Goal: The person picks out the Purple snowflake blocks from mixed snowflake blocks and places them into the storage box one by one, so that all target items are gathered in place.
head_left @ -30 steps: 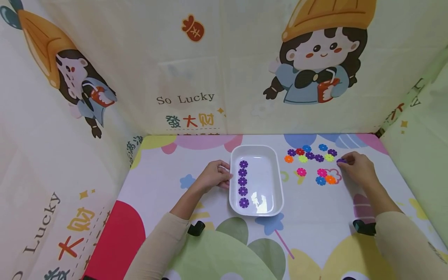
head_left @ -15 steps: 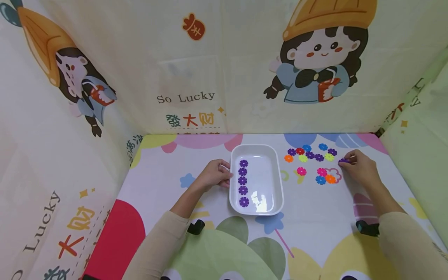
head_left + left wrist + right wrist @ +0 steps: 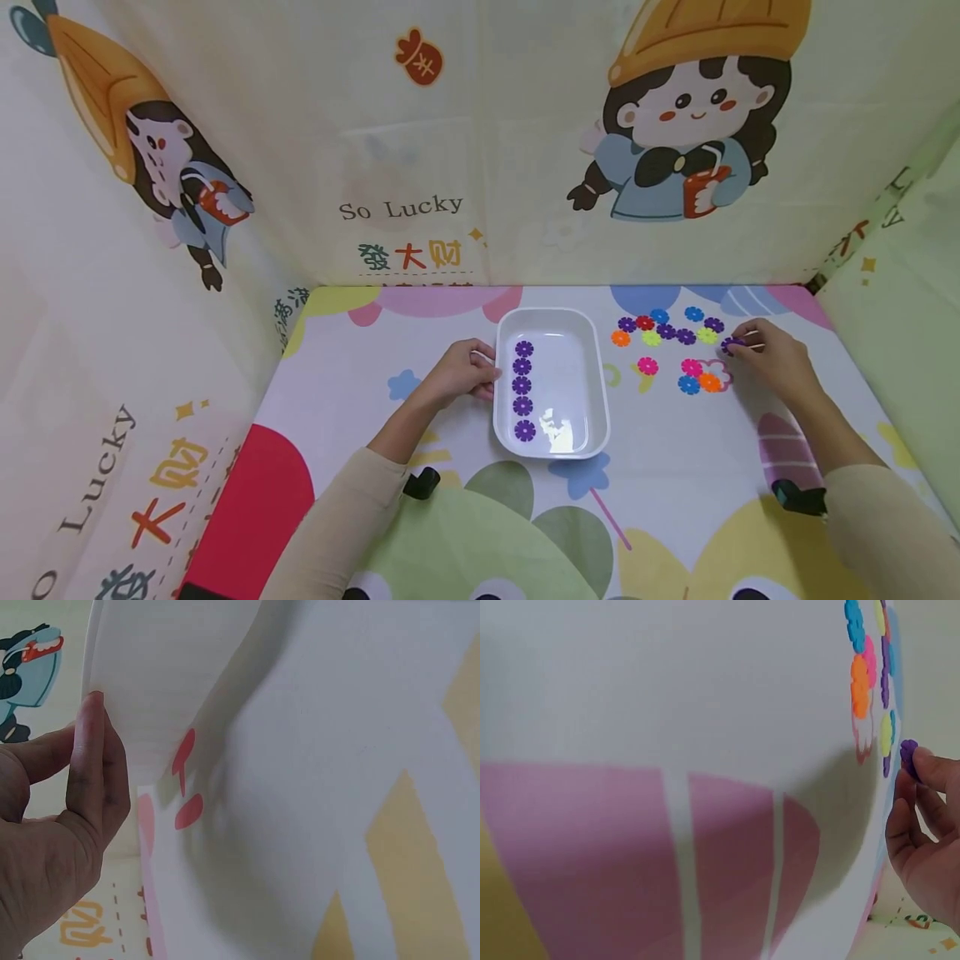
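Note:
The white tray (image 3: 573, 367), a shallow rectangular one, rests on the patterned tablecloth. Along its left side runs a column of several purple flower-shaped pieces (image 3: 522, 385). My left hand (image 3: 461, 372) holds the tray's left rim; in the left wrist view its fingers (image 3: 91, 761) lie against the tray's outer wall (image 3: 161, 682). Off to the right, my right hand (image 3: 774, 358) pinches one purple flower-shaped piece (image 3: 909, 754) between thumb and fingertips, beside the scattered pieces. In the right wrist view this piece stands out past the fingertips.
Loose flower pieces lie right of the tray: purple, a red one (image 3: 645, 322), blue, yellow-green and orange. Nearer are a lone pink piece (image 3: 647, 367) and a small cluster with an orange piece (image 3: 709, 383). Printed cloth walls (image 3: 517, 167) enclose the table.
The right hand keeps its pinch on the purple piece, which has turned and shifted slightly; the right forearm has swung a little outward. The left hand stays at the tray.

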`<move>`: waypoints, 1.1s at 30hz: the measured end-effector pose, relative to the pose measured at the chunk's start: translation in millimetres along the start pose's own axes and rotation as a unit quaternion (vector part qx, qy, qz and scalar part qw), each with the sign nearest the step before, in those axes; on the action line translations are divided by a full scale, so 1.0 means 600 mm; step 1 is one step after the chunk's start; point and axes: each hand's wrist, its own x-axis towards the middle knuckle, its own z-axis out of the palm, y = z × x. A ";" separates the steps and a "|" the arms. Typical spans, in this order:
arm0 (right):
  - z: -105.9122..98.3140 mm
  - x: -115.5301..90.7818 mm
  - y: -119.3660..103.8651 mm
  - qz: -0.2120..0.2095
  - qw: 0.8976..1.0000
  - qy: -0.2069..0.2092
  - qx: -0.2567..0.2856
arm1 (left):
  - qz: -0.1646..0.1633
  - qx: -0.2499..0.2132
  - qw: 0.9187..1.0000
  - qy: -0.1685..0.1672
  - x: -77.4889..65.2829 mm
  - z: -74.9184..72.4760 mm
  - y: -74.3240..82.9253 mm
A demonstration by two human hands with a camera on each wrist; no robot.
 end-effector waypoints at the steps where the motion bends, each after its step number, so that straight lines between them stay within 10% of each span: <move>1: 0.000 -0.001 -0.004 -0.007 1.000 -0.001 0.001 | 0.000 0.000 1.000 -0.001 0.000 0.000 0.000; 33: 0.028 -0.038 -0.214 -0.185 0.980 -0.065 0.037 | -0.002 0.007 1.000 0.002 0.001 0.000 0.001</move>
